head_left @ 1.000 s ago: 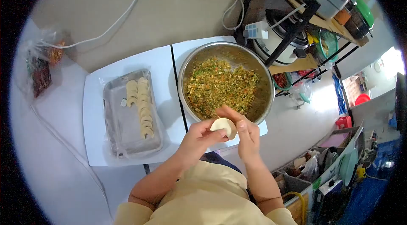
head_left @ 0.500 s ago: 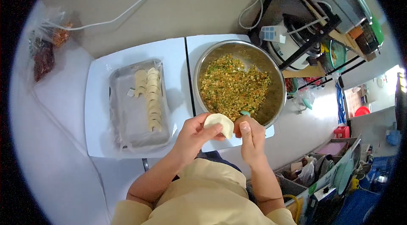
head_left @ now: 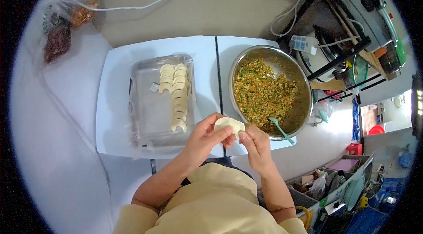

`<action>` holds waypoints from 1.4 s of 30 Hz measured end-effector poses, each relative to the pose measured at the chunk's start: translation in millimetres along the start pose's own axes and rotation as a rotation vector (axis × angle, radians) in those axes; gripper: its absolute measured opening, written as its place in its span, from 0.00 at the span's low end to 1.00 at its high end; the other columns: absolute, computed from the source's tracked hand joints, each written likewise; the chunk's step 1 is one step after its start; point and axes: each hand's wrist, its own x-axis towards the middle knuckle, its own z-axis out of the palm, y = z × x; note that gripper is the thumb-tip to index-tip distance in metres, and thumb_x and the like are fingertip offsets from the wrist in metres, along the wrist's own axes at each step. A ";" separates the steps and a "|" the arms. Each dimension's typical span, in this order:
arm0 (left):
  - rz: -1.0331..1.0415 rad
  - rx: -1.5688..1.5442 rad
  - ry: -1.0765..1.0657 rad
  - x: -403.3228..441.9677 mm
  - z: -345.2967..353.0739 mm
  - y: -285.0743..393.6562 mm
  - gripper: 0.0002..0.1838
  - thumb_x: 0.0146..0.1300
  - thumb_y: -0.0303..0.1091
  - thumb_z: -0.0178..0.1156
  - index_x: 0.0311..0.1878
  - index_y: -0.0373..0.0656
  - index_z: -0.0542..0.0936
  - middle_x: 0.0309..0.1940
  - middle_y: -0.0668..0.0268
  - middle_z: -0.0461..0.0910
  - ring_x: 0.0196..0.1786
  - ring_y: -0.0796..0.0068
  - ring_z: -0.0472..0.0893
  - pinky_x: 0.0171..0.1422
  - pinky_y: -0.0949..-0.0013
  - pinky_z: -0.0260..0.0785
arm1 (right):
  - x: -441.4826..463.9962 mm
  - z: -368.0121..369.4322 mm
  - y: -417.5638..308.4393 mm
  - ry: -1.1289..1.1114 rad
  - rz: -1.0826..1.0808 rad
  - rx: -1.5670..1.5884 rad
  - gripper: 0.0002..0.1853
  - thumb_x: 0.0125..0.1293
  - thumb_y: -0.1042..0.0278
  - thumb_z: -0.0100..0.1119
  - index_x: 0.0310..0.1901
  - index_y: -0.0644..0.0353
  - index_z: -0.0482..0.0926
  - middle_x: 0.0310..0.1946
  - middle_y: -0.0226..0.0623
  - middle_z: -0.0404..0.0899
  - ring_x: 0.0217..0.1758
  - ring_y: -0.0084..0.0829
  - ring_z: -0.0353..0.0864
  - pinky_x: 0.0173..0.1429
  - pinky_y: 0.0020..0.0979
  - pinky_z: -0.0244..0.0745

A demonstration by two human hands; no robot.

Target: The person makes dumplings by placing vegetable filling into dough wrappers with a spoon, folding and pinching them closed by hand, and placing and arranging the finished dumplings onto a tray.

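A round, pale dumpling wrapper (head_left: 229, 124) is held up in front of the bowl's near side. My left hand (head_left: 203, 136) grips its left part, thumb laid across the front. At its right edge, my right hand (head_left: 257, 146) pinches the dough between thumb and finger. Whether filling lies inside is hidden. A pale green spoon (head_left: 282, 131) leans in the large steel bowl (head_left: 309, 101), its handle over the near rim. Chopped yellow, green and orange filling (head_left: 262, 93) covers much of the bowl's inside.
Left of the bowl, a plastic-lined metal tray (head_left: 150, 121) carries two rows of curved dumplings (head_left: 179, 97). Both stand on white tables (head_left: 112, 101) with a dark seam between them. At right are a shelf rack (head_left: 341, 64) with appliances and a cluttered grey sink (head_left: 304, 194).
My right hand has let go of the spoon, which now rests in the bowl, and has taken hold of the wrapper's right edge. The camera view has shifted, so the tables appear farther right.
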 end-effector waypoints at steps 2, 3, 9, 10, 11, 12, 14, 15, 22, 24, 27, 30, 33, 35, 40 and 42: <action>-0.015 0.013 -0.092 -3.6 -14.7 0.6 0.10 0.66 0.32 0.55 0.47 0.37 0.71 0.30 0.64 0.79 0.31 0.77 0.77 0.38 0.73 0.70 | -0.5 4.4 -2.3 -0.054 0.065 0.002 0.17 0.70 0.62 0.48 0.27 0.67 0.73 0.21 0.40 0.70 0.22 0.35 0.67 0.30 0.32 0.64; -0.015 0.015 -0.082 -5.7 -21.8 1.6 0.10 0.66 0.32 0.55 0.47 0.37 0.71 0.30 0.64 0.79 0.31 0.77 0.77 0.38 0.73 0.70 | -1.3 6.1 -1.0 -0.061 0.063 0.008 0.17 0.70 0.62 0.48 0.27 0.67 0.73 0.21 0.40 0.70 0.22 0.35 0.67 0.30 0.32 0.64; -0.193 0.112 -0.225 -22.5 -56.6 0.8 0.24 0.64 0.31 0.59 0.61 0.37 0.64 0.36 0.60 0.80 0.38 0.77 0.79 0.44 0.72 0.72 | -0.3 40.4 -3.4 -0.127 0.128 -0.014 0.07 0.65 0.72 0.52 0.39 0.65 0.78 0.31 0.43 0.79 0.30 0.38 0.79 0.37 0.31 0.73; -0.217 0.124 -0.259 -23.0 -64.5 -6.7 0.27 0.62 0.30 0.60 0.63 0.37 0.64 0.38 0.63 0.80 0.39 0.77 0.79 0.46 0.73 0.71 | -0.4 48.3 1.7 -0.134 0.050 -0.080 0.07 0.63 0.75 0.53 0.40 0.65 0.78 0.33 0.44 0.81 0.33 0.42 0.81 0.38 0.35 0.74; -0.219 0.121 -0.254 -23.4 -71.7 -13.2 0.27 0.62 0.30 0.60 0.63 0.37 0.64 0.38 0.63 0.80 0.39 0.77 0.79 0.46 0.73 0.71 | 0.8 56.9 4.7 -0.140 0.052 -0.079 0.07 0.63 0.75 0.53 0.40 0.65 0.78 0.33 0.44 0.81 0.33 0.42 0.81 0.38 0.35 0.74; -0.147 0.325 -0.244 -23.7 -75.8 -14.5 0.26 0.61 0.29 0.60 0.62 0.38 0.66 0.38 0.63 0.81 0.38 0.76 0.79 0.45 0.73 0.71 | 2.1 66.8 6.6 -0.134 -0.015 -0.200 0.07 0.63 0.74 0.54 0.40 0.64 0.78 0.33 0.44 0.81 0.33 0.43 0.81 0.38 0.36 0.75; -0.054 0.725 -0.161 -28.0 -79.7 -13.9 0.23 0.58 0.26 0.59 0.58 0.40 0.71 0.38 0.61 0.81 0.36 0.73 0.79 0.43 0.70 0.71 | 1.8 85.0 12.6 -0.134 -0.077 -0.319 0.07 0.62 0.74 0.54 0.40 0.64 0.78 0.33 0.44 0.81 0.34 0.45 0.81 0.38 0.37 0.76; -0.060 0.720 -0.157 -30.1 -80.5 -18.5 0.23 0.58 0.26 0.59 0.58 0.40 0.71 0.38 0.61 0.81 0.36 0.73 0.79 0.43 0.70 0.71 | 0.4 93.1 16.6 -0.114 -0.075 -0.394 0.07 0.62 0.75 0.55 0.41 0.63 0.78 0.30 0.44 0.80 0.32 0.44 0.80 0.36 0.37 0.74; 0.014 0.162 0.375 -28.9 -99.1 -70.5 0.18 0.60 0.19 0.48 0.53 0.42 0.71 0.39 0.64 0.80 0.37 0.71 0.80 0.43 0.68 0.73 | -9.8 138.4 37.4 -0.021 -0.269 -0.601 0.23 0.59 0.80 0.53 0.58 0.64 0.71 0.19 0.41 0.72 0.21 0.41 0.71 0.27 0.39 0.69; 0.012 0.203 0.423 -26.3 -118.1 -74.8 0.17 0.59 0.16 0.46 0.51 0.41 0.71 0.40 0.63 0.79 0.41 0.71 0.79 0.48 0.70 0.72 | -12.3 138.5 32.6 -0.057 -0.193 -0.577 0.24 0.59 0.80 0.53 0.59 0.63 0.70 0.20 0.41 0.73 0.21 0.41 0.72 0.28 0.39 0.69; 0.143 0.376 0.484 -26.6 -145.0 -51.8 0.16 0.56 0.14 0.48 0.47 0.40 0.73 0.39 0.64 0.79 0.43 0.74 0.79 0.50 0.73 0.71 | -10.4 128.5 23.8 -0.074 -0.040 -0.520 0.24 0.60 0.78 0.54 0.60 0.61 0.70 0.20 0.41 0.74 0.21 0.39 0.73 0.28 0.36 0.69; 0.218 0.417 0.667 -26.0 -163.0 -49.8 0.12 0.55 0.16 0.51 0.41 0.40 0.76 0.37 0.66 0.79 0.37 0.79 0.77 0.45 0.78 0.67 | -10.4 111.9 31.5 -0.030 0.115 -0.405 0.23 0.61 0.76 0.56 0.60 0.58 0.71 0.20 0.41 0.75 0.22 0.37 0.75 0.29 0.36 0.70; 0.043 0.733 0.663 -33.1 -160.7 -60.2 0.11 0.53 0.19 0.54 0.40 0.43 0.77 0.37 0.64 0.78 0.38 0.71 0.78 0.46 0.72 0.69 | -13.8 97.4 36.8 0.000 0.255 -0.324 0.22 0.60 0.75 0.58 0.58 0.55 0.73 0.19 0.41 0.74 0.21 0.37 0.74 0.29 0.35 0.70; 0.093 0.965 0.666 -34.4 -151.3 -65.7 0.11 0.53 0.22 0.56 0.40 0.44 0.77 0.37 0.63 0.77 0.39 0.65 0.78 0.46 0.68 0.69 | -18.8 90.1 42.5 0.000 0.281 -0.286 0.21 0.60 0.76 0.58 0.57 0.55 0.74 0.18 0.41 0.73 0.20 0.36 0.74 0.28 0.33 0.70; -0.029 1.192 0.636 -26.6 -138.4 -77.9 0.12 0.51 0.28 0.62 0.41 0.45 0.75 0.39 0.60 0.74 0.44 0.53 0.76 0.49 0.56 0.68 | -27.6 75.6 42.5 0.008 0.272 -0.278 0.18 0.60 0.76 0.57 0.53 0.56 0.76 0.19 0.41 0.75 0.20 0.36 0.74 0.28 0.33 0.71; -0.079 1.209 0.615 -23.2 -140.9 -84.8 0.14 0.49 0.29 0.64 0.40 0.44 0.73 0.39 0.59 0.75 0.44 0.53 0.76 0.48 0.55 0.69 | -29.9 72.0 44.1 -0.055 0.275 -0.249 0.14 0.58 0.76 0.58 0.48 0.58 0.78 0.26 0.42 0.77 0.27 0.38 0.77 0.34 0.35 0.73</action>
